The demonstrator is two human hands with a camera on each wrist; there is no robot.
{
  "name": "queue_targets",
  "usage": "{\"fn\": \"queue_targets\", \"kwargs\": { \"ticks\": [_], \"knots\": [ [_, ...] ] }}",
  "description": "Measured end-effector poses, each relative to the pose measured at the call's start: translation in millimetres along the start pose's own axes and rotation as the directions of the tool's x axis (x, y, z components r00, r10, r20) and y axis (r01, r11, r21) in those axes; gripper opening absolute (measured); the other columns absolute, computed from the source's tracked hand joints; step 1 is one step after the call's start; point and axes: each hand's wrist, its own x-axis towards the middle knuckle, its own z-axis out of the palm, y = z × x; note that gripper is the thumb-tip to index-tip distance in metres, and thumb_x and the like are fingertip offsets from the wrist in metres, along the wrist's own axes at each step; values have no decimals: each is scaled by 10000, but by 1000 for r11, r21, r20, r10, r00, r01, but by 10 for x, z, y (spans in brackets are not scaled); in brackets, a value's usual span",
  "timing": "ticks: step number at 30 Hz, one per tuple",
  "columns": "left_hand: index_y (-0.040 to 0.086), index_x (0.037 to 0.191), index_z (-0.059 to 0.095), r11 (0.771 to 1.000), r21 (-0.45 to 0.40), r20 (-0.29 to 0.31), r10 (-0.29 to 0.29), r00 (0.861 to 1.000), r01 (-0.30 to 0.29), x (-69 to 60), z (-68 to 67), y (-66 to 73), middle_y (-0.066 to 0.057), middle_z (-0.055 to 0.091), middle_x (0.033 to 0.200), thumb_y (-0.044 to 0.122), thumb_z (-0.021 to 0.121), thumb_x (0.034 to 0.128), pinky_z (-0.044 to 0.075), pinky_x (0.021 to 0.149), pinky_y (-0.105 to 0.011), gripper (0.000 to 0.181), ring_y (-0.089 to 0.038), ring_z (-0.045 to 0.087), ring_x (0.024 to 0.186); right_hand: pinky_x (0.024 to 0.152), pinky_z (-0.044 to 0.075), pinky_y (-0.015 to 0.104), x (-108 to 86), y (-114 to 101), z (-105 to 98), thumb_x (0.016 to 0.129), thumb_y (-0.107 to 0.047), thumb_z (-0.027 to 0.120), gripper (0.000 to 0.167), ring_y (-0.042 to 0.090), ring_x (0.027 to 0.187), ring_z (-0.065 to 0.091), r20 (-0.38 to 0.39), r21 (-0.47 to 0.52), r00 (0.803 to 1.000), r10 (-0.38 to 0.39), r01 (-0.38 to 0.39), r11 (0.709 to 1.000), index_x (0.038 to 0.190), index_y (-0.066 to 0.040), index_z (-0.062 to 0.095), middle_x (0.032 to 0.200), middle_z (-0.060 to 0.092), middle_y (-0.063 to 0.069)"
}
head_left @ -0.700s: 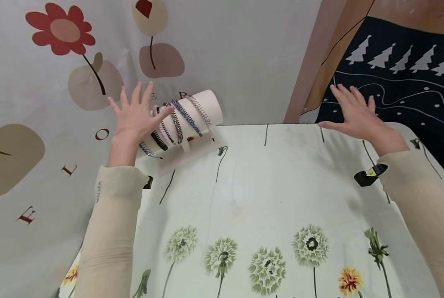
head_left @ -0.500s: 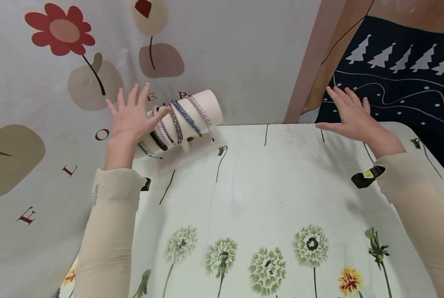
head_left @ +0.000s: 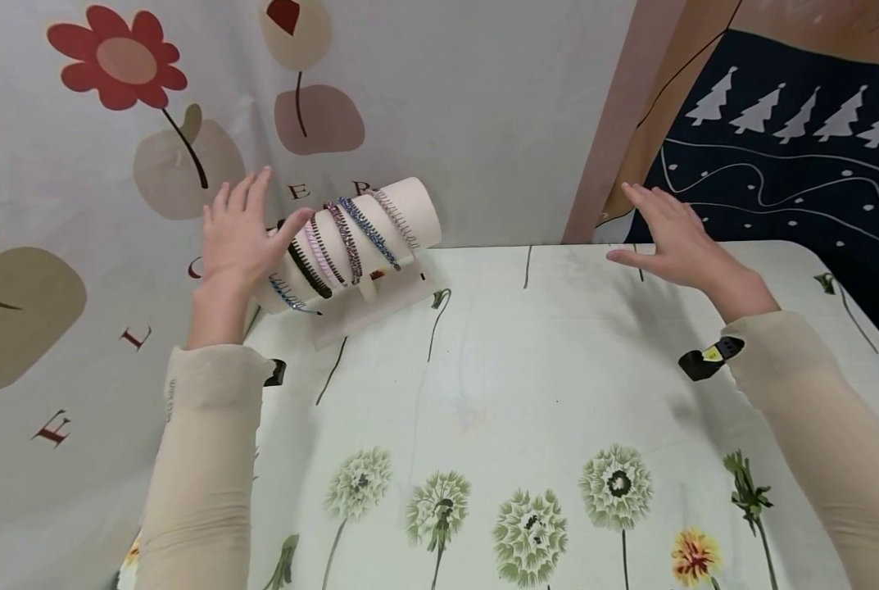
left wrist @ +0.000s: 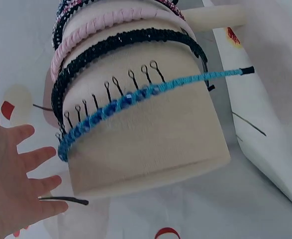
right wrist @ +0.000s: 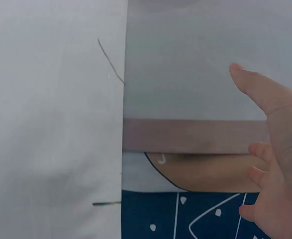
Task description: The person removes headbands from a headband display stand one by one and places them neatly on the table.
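Note:
A cream cylinder (head_left: 417, 215) carrying several headbands lies tilted on a stand at the back left. At its left end my left hand (head_left: 238, 238) is raised with fingers spread, holding nothing; its thumb overlaps the cylinder in the head view. The left wrist view shows a blue beaded headband (left wrist: 128, 98) with wire loops, a black headband (left wrist: 121, 40) and a pink one (left wrist: 111, 19), the hand (left wrist: 16, 174) beside them. My right hand (head_left: 686, 250) hovers above the table's back right part, fingers extended and empty, also in the right wrist view (right wrist: 285, 164).
The white tablecloth (head_left: 513, 352) has printed dandelions and flowers. Behind it hangs a grey cloth (head_left: 483, 123) with a printed red flower, and a dark blue cloth (head_left: 800, 180) with white trees at the right. The stand's flat base (head_left: 373, 315) rests on the table.
My left hand has moved slightly left and down, its fingers closer together. My right hand has shifted left and slightly down. The cylinder and headbands have not moved.

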Motion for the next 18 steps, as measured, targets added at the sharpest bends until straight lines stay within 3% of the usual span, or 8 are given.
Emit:
{"fn": "queue_targets", "kwargs": {
  "ticks": [5, 11, 18],
  "knots": [
    [211, 1617, 51, 999, -54, -22, -4, 1000, 3, -47, -17, -107, -112, 118, 1685, 738, 276, 953, 75, 1245, -593, 878, -414, 80, 1542, 1220, 2, 654, 36, -67, 67, 940, -452, 641, 968, 426, 1541, 30, 1, 14, 1000, -24, 24, 1000, 1611, -116, 30, 1675, 69, 187],
    [244, 1615, 75, 987, -148, -26, -63, 998, 58, -108, -37, -233, -83, 131, 1685, 707, 285, 968, 134, 1234, -594, 823, -363, 127, 1548, 1220, 42, 655, 75, -147, 142, 934, -411, 669, 947, 418, 1534, 103, 12, 39, 999, -37, 37, 999, 1614, -143, 66, 1675, 115, 169],
    [209, 1606, 166, 947, -298, -37, -140, 989, 123, -215, -43, -375, -80, 165, 1678, 621, 256, 1015, 158, 1221, -618, 726, -363, 160, 1542, 1200, 97, 683, 93, -226, 211, 923, -370, 698, 946, 421, 1528, 122, 24, 84, 999, -36, 34, 996, 1615, -172, 85, 1676, 133, 150]
  ]
}}
